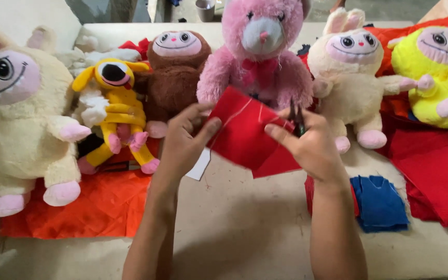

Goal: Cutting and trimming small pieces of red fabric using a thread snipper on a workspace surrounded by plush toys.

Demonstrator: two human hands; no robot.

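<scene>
Fingers point(195, 116) of both hands pinching soft red felt piece point(245, 132), plush toys point(257, 57) behind

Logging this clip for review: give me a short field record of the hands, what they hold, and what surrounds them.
left hand: grips the left edge of a red felt piece
right hand: holds the felt's right edge, with a dark scissor-like tool
behind: pink plush bear, brown plush toy, cream plush rabbit
on the beige table: folded blue fabric pieces, orange cloth sheet
</scene>
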